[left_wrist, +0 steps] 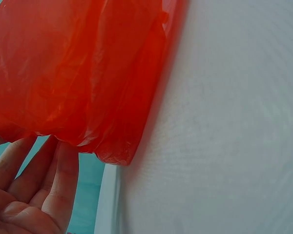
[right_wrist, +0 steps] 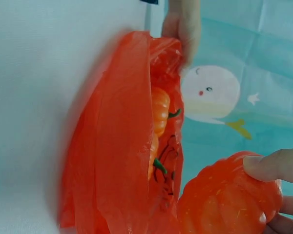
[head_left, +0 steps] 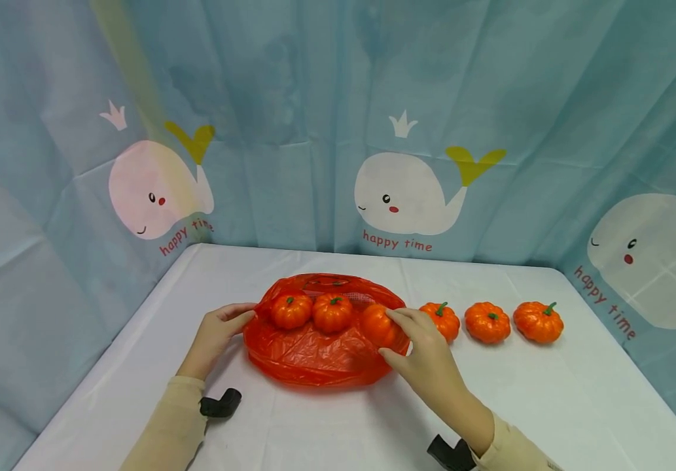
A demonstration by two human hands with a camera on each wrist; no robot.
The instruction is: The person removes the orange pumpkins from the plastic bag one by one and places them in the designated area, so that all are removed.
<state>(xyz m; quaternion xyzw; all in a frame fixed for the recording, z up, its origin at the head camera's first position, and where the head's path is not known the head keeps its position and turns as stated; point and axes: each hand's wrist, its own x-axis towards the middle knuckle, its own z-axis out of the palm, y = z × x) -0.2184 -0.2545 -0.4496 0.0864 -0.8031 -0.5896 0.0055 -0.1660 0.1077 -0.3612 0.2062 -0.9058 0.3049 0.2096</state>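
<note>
A red plastic bag [head_left: 320,366] lies with its mouth spread wide on the table. My left hand [head_left: 216,337] holds the bag's left rim; in the left wrist view its fingertips go out of sight behind the red plastic [left_wrist: 73,73]. Inside the bag, two small orange pumpkins [head_left: 290,311] with green stems sit side by side. My right hand [head_left: 432,366] grips another orange pumpkin [head_left: 377,325] over the right part of the bag's mouth. The right wrist view shows the thumb on this pumpkin [right_wrist: 224,200], beside the bag's opening, with other fingers partly hidden behind it.
Three more pumpkins stand in a row to the right of the bag: a near one [head_left: 445,320] partly behind my right hand, a middle one [head_left: 487,322] and a far one [head_left: 538,322]. A white cloth covers the table [head_left: 314,432]. Blue whale-print curtains [head_left: 279,176] surround it.
</note>
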